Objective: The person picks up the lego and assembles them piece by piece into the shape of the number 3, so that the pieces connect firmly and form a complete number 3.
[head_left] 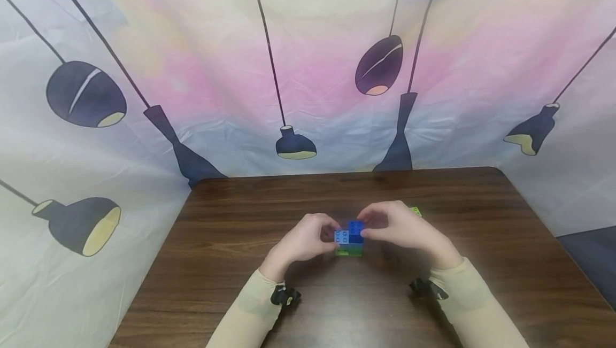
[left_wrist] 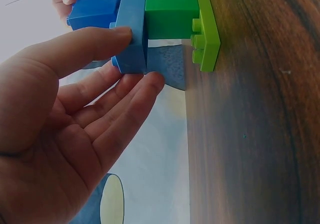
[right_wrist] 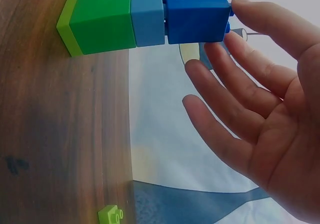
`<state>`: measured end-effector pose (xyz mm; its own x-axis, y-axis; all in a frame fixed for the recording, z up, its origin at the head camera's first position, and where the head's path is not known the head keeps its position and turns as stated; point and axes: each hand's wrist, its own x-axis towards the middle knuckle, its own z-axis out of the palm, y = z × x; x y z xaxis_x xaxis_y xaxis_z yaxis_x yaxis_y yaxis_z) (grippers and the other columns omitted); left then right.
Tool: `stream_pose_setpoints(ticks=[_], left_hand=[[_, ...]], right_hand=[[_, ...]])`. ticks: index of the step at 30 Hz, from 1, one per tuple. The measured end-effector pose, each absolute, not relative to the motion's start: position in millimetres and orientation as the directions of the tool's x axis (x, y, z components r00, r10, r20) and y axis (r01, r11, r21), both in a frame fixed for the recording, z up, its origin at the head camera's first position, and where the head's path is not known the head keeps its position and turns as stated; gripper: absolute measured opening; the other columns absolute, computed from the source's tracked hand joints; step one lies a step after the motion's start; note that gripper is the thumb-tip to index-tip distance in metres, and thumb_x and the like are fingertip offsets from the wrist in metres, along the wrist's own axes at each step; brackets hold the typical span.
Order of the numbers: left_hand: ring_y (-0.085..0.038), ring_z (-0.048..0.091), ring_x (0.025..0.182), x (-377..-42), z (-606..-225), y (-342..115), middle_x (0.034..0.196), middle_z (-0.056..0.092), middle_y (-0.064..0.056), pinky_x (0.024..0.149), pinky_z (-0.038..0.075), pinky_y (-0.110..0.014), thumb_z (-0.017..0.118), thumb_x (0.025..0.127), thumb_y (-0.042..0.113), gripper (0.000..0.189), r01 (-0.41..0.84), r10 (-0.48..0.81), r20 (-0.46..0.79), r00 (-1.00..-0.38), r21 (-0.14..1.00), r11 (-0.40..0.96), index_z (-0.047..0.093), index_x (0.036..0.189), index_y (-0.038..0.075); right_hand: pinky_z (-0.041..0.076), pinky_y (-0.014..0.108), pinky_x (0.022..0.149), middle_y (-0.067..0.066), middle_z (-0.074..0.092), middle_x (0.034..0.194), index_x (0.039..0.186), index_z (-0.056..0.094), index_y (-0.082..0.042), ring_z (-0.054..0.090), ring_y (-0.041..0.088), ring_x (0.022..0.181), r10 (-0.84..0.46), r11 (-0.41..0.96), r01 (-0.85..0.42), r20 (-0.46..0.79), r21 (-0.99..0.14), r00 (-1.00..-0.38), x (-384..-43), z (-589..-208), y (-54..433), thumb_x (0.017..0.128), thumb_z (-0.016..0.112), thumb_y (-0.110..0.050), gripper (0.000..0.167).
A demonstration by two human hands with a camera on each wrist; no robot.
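A small stack of toy building bricks stands on the table between both hands. At its bottom is a lime-green plate, then a green brick, a light blue brick and, on top, a dark blue brick set toward the right. My left hand pinches the light blue brick, thumb on the near face and fingers at the far side. With thumb and fingertips my right hand holds the dark blue brick at its studded end. A narrow gap with studs shows between the two blue bricks.
Behind the right hand lies a loose lime-green brick, mostly covered by that hand in the head view. The brown wooden table ends at a fabric backdrop printed with hanging lamps. Black wrist devices sit on both sleeves.
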<state>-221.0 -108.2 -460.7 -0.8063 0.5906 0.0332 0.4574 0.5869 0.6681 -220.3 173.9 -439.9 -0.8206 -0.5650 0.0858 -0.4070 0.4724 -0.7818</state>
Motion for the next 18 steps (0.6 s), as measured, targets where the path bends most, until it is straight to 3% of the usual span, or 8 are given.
stream_pose_setpoints(ticks=[18], left_hand=[[-0.008, 0.07, 0.09, -221.5, -462.8, -108.2, 0.103, 0.073, 0.003, 0.082, 0.058, -0.023, 0.088, 0.09, 0.014, 0.028, 0.47, 0.595, 0.047, -0.802, 0.665, 0.58, 0.077, 0.115, 0.009]], right_hand=[[0.06, 0.045, 0.093, -0.006, 0.077, 0.112, 0.118, 0.08, -0.017, 0.071, 0.017, 0.107, -0.54, 0.53, -0.44, 0.111, -0.724, -0.834, -217.9, -440.0, 169.4, 0.094, 0.086, -0.03, 0.028]])
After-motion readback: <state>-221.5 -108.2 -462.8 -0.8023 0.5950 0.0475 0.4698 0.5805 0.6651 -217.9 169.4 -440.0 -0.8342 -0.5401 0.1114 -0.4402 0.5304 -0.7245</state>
